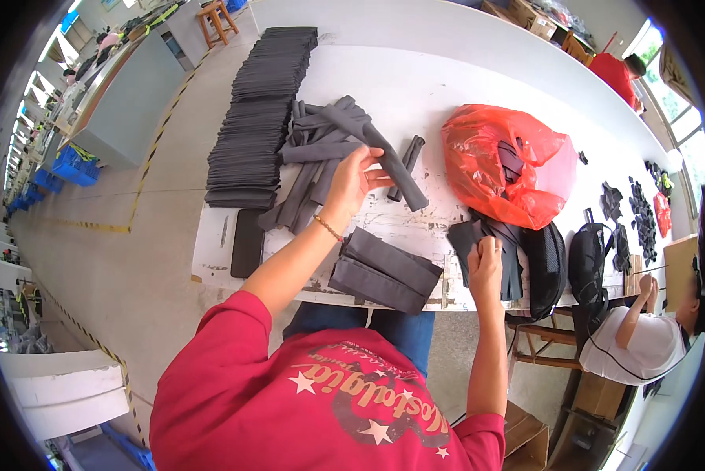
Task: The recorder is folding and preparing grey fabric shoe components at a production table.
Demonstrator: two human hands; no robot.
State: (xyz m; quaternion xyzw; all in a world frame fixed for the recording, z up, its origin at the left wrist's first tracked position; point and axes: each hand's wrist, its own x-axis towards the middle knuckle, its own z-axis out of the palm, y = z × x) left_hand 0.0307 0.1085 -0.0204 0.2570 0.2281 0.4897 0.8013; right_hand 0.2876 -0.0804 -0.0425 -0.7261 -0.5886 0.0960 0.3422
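A long, dark grey fabric tube (pixel 400 177) lies over the white counter (pixel 399 74), just right of the left hand (pixel 354 179) and touching its fingers. Its long axis slants from far left to near right, crossing the line of the left forearm. The left grip is spread, thumb and fingers apart along the tube's left side; I cannot tell whether they close on it. The left hand is clearly the nearer one. A shorter dark roll (pixel 414 153) lies just beyond the tube. The right hand (pixel 487 263), well apart, has a narrow, bunched grip at flat dark fabric pieces (pixel 464 239), near the red plastic bag (pixel 474 145); whether cloth is pinched there is hidden.
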